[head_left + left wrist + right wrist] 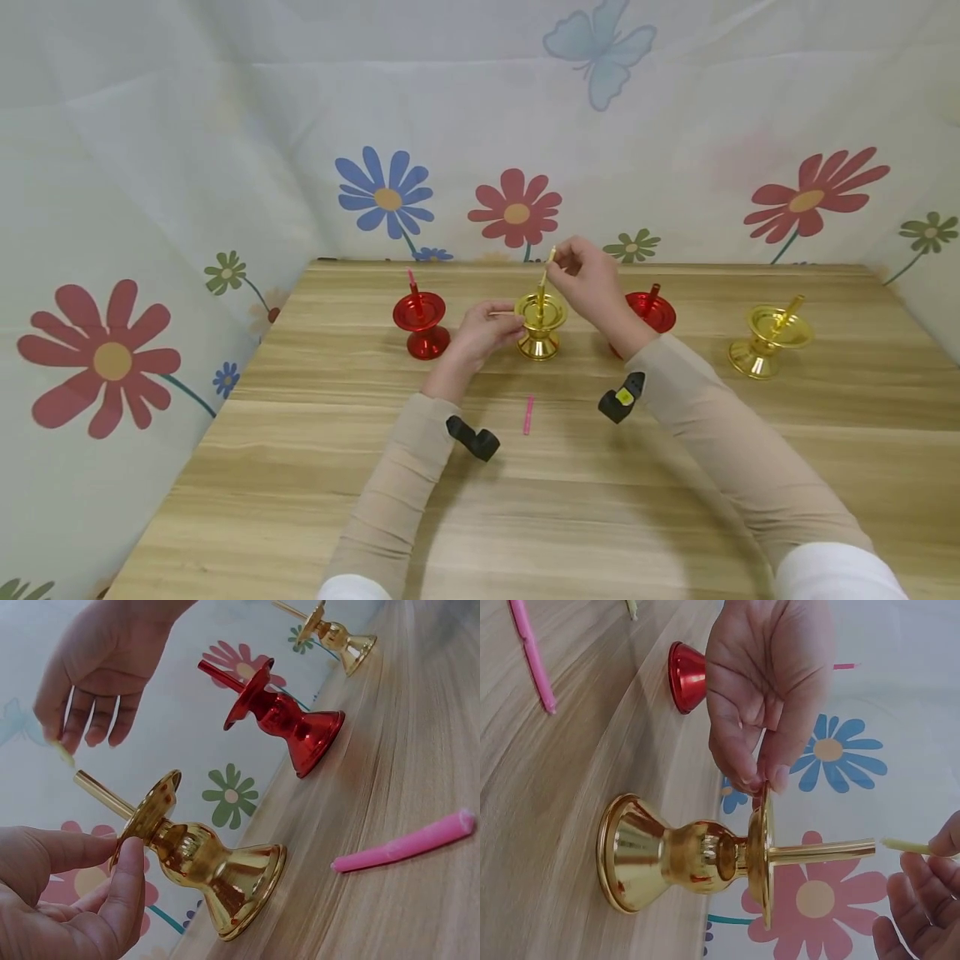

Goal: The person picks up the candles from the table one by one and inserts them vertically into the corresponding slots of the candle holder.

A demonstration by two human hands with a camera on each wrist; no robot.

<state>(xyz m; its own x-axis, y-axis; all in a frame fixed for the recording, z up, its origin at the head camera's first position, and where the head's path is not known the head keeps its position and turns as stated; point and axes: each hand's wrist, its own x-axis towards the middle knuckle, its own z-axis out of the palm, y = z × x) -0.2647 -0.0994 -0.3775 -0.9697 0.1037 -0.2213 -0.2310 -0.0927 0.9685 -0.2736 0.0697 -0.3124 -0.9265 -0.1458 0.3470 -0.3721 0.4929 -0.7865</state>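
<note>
My left hand [482,333] pinches the dish rim of a gold candle holder [538,344] between thumb and fingers. The holder stands upright on the table, a thin gold tube rising from its dish. Above that tube, my right hand [588,279] pinches a slim pale yellow candle [906,846]. In the right wrist view, the candle's lower end is right at the tube's mouth, with a small gap and roughly in line with it. The right hand's other fingers are loosely bent.
Left stands a red candle holder [427,342] with a pink candle [411,277] in its tube. Another red holder [289,724], partly behind my right wrist, and a gold one [753,360] stand right. A pink candle [528,415] lies on the wooden table [300,475] in front.
</note>
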